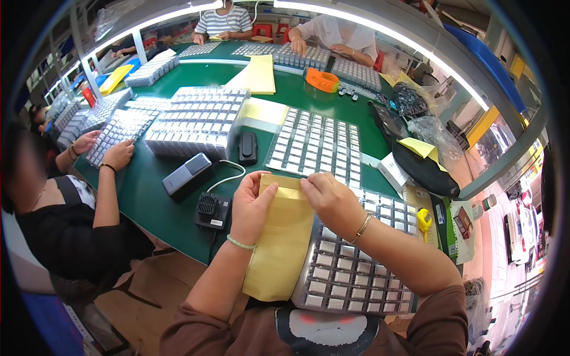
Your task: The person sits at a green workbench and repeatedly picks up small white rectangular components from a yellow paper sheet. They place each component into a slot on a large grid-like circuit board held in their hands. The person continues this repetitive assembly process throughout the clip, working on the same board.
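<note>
A tan paper sheet or envelope (278,249) hangs upright between my hands, its lower end near my body. My left hand (249,204) grips its upper left edge, thumb in front. With fingers pinched, my right hand (332,199) holds its top right corner. Under my right forearm lies a clear tray of small white blocks (350,279), set in rows. Beyond my hands rests another tray of white pieces (320,145), flat on the green table (309,98).
A tall stack of filled trays (196,121) stands left of centre, near a power bank (187,175) and a black fan-like device (212,210). An orange tape dispenser (322,80) sits farther back. A yellow tape measure (424,219) lies right. Co-workers handle trays at left and across.
</note>
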`<state>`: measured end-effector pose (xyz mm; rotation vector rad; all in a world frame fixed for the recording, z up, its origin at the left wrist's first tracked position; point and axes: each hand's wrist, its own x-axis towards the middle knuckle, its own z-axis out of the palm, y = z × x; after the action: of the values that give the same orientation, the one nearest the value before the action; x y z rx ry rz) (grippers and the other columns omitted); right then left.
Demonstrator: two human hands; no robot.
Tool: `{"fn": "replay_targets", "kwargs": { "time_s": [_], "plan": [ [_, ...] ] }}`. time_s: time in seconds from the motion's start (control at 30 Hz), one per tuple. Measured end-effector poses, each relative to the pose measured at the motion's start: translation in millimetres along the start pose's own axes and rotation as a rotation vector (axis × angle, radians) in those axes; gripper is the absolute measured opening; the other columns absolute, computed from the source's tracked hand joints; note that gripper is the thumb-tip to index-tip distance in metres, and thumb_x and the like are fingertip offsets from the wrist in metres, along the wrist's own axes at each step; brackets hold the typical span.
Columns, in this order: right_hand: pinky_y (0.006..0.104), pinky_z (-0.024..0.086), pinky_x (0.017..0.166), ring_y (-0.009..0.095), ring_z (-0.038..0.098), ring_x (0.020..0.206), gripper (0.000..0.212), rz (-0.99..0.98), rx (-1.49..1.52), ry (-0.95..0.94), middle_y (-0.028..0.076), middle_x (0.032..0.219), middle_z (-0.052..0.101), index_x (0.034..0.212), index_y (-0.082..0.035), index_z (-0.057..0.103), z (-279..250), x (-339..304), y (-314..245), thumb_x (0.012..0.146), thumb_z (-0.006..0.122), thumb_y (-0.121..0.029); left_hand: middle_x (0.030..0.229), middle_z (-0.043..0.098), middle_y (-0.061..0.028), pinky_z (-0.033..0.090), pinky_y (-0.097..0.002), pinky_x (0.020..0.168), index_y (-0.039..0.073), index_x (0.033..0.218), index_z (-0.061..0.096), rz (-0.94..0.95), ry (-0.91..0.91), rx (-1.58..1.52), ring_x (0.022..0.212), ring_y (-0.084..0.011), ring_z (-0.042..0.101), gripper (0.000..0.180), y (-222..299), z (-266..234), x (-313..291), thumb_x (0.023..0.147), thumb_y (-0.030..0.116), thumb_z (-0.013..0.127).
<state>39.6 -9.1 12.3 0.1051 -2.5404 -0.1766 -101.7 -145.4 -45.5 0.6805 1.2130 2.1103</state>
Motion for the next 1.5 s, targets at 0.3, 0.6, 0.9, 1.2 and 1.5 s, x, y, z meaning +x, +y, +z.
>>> {"fn": "replay_targets", "kwargs": {
  "time_s": [0.3,0.6,0.9,1.2,1.5],
  "plan": [
    [0.0353,0.054,0.073,0.027,0.064,0.085,0.01,0.171,0.165,-0.01,0.011,0.092,0.063,0.087,-0.002,0.062,11,3,3,0.08,0.068,-0.002,0.106,0.066,-0.0068,0.051,-0.022,0.081,-0.001,0.117,0.055,0.035,-0.003,0.029,0.094,-0.0081,0.063,0.025,-9,-2,3,0.094,0.003,0.063],
    [0.0264,0.051,0.068,0.011,0.064,0.074,0.011,0.777,0.587,0.268,0.004,0.081,0.068,0.091,-0.002,0.07,-94,-26,39,0.086,0.073,-0.011,0.116,0.064,-0.0123,0.05,-0.0303,0.092,-0.002,0.131,0.051,0.202,-0.016,0.772,0.106,-0.019,0.063,0.043,-31,-24,13,0.088,-0.003,0.061],
    [0.0194,0.046,0.06,0.004,0.058,0.067,0.015,1.239,0.615,0.271,0.002,0.078,0.069,0.09,0.0,0.071,-123,-169,82,0.087,0.074,-0.014,0.147,0.045,-0.0172,0.03,-0.0373,0.115,0.0,0.147,0.038,0.232,-0.201,0.88,0.138,-0.0293,0.042,0.064,6,11,-7,0.089,0.004,0.065],
    [0.0272,0.051,0.062,0.012,0.063,0.065,0.021,1.4,0.642,0.256,0.006,0.074,0.07,0.083,0.002,0.073,-79,-175,97,0.081,0.076,-0.018,0.138,0.055,-0.0169,0.036,-0.0413,0.112,0.001,0.129,0.057,0.449,-0.823,0.878,0.134,-0.0363,0.047,0.04,35,125,1,0.091,0.013,0.065],
    [0.0315,0.054,0.068,0.019,0.068,0.068,0.024,1.391,0.446,0.189,0.012,0.073,0.072,0.08,-0.002,0.076,-66,-170,96,0.073,0.074,-0.025,0.135,0.058,-0.0103,0.036,-0.0444,0.11,0.005,0.124,0.063,0.693,-1.188,1.247,0.13,-0.0297,0.049,0.033,-36,184,35,0.096,0.024,0.059]
  ]
}}
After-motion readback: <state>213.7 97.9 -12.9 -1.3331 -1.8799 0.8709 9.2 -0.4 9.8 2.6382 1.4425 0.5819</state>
